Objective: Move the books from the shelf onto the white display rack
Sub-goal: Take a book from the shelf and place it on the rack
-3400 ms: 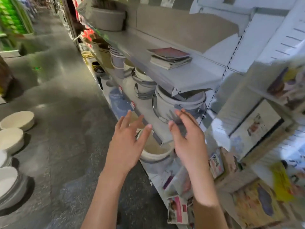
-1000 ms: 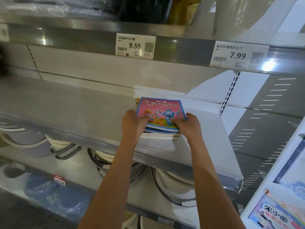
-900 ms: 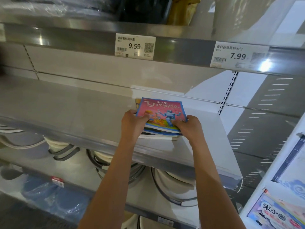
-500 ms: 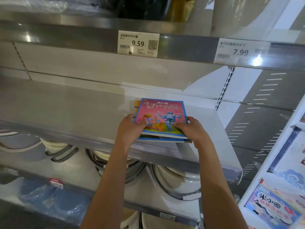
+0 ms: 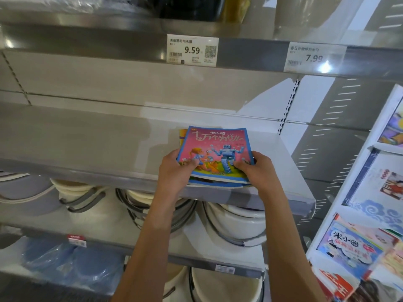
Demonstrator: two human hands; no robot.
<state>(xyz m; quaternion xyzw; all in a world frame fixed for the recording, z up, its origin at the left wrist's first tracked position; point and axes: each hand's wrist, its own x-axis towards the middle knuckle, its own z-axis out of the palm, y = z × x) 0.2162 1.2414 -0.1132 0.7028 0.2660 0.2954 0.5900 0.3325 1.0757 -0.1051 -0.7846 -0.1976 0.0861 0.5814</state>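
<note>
A small stack of thin books [image 5: 218,147], the top one pink with a blue robot on its cover, is tilted up at the front of the grey metal shelf [image 5: 87,140]. My left hand [image 5: 174,168] grips the stack's near left corner and my right hand [image 5: 257,168] grips its near right corner, thumbs on the cover. A yellow cover edge peeks out at the stack's far left. The white display rack [image 5: 368,171] stands at the right edge, with several picture books in its pockets.
The shelf above carries price tags 9.59 [image 5: 192,50] and 7.99 [image 5: 314,58]. Below the grey shelf, stacked white and grey buckets [image 5: 235,221] fill the lower shelves, with blue items wrapped in plastic [image 5: 72,262] at the lower left.
I walked up to the shelf and took the stack in both hands. In the last second the stack has come toward the shelf's front edge, its near side raised off the shelf.
</note>
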